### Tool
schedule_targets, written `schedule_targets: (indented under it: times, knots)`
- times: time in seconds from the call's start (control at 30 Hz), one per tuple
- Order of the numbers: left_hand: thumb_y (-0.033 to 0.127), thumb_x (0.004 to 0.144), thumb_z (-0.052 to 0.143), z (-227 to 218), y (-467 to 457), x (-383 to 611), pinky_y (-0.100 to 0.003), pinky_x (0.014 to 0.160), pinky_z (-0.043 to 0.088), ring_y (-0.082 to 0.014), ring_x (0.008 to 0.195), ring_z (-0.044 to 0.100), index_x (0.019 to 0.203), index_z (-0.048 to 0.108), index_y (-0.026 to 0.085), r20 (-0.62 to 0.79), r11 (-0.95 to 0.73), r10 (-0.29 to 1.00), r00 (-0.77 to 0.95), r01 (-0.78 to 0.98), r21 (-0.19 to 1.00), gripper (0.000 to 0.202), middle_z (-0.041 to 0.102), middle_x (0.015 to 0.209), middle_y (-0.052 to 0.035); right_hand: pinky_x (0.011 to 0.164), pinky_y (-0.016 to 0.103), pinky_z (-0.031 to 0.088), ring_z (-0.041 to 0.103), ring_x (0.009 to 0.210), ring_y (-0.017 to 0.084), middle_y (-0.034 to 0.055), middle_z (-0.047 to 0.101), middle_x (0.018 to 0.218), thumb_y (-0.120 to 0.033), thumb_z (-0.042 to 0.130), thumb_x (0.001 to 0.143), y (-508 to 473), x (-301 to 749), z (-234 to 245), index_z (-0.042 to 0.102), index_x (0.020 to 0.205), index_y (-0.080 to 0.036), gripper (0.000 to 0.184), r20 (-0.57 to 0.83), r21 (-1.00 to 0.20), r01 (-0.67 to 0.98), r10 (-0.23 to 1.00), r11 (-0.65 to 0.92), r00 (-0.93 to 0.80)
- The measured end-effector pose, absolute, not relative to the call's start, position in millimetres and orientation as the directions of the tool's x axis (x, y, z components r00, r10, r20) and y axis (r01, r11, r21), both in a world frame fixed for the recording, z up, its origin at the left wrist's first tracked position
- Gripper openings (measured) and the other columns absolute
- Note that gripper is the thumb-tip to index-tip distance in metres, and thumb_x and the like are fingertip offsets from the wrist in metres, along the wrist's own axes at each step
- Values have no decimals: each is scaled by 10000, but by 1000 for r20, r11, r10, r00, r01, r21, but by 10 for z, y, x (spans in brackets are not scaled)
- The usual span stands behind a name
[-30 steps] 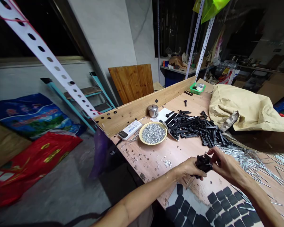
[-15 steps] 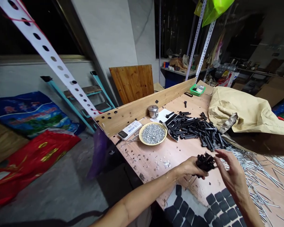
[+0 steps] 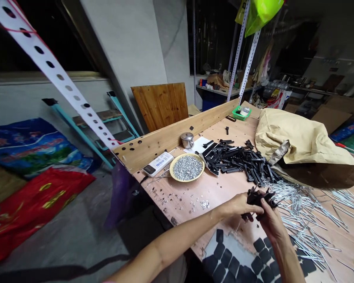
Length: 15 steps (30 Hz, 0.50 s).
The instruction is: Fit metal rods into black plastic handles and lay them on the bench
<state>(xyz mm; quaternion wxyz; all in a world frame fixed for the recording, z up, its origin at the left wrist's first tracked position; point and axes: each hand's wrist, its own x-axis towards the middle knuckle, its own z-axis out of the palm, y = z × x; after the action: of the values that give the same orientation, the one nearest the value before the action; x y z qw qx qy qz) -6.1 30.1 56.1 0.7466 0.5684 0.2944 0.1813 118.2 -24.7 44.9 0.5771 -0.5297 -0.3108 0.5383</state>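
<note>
My left hand (image 3: pixel 240 205) is closed around a bunch of black plastic parts (image 3: pixel 255 197), held above the near part of the table. From the right, my right hand (image 3: pixel 270 220) grips the same bunch, its thumb pressed on the parts. The fingers partly hide how many pieces each hand has. Beyond the hands lies a heap of similar black parts (image 3: pixel 242 159). Thin metal rods (image 3: pixel 303 212) are strewn to the right of my right hand. Flat black rounded pads (image 3: pixel 233 265) lie below my forearms at the near edge.
A yellow bowl of small metal nuts or washers (image 3: pixel 171 173) stands left of the heap, with loose ones (image 3: pixel 205 204) nearby. Behind it are a white box-like device (image 3: pixel 158 163) and a lidded metal pot (image 3: pixel 187 140). A large paper sack (image 3: pixel 297 129) lies at right. A wooden board (image 3: pixel 165 139) edges the table.
My right hand has closed in and now grips the black parts beside my left hand; before, it was spread at their right side. The view has shifted slightly.
</note>
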Motion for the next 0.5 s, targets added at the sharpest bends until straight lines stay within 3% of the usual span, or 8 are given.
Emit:
schedule_targets:
  times: [0.1,0.2,0.33,0.5]
  knots:
    - [461,813,552,532,316,12,-219,476,443,-94,413,528,1165,545,145,-194,190,696,691,83,978,473,559,569,30,385,283,442,611,570,207,-7,635,691,-562,741,562,-157,1170,408,554,1041,-226,614,-249,-914,-386,925,-126,287]
    - [371,826,553,467,352,55,-207,561,444,-98,529,545,1047,610,121,-140,134,771,621,57,989,339,570,597,24,478,317,511,633,621,217,0,645,678,-525,782,507,-80,1196,346,584,941,-202,576,-286,-908,-398,889,-132,358]
    - [180,716,659,342,439,82,-194,604,418,-78,579,509,868,632,113,-251,323,738,627,-2,946,168,570,627,33,600,353,547,655,708,238,25,675,702,-516,781,479,-23,1198,279,600,824,-192,507,-263,-929,-357,849,-95,458]
    - [82,668,628,257,531,111,-198,549,394,-57,490,457,718,595,105,-349,451,678,647,9,892,65,500,556,49,582,343,525,641,638,225,29,664,630,-522,729,516,-49,1138,291,619,733,-182,418,-180,-979,-174,870,-110,459]
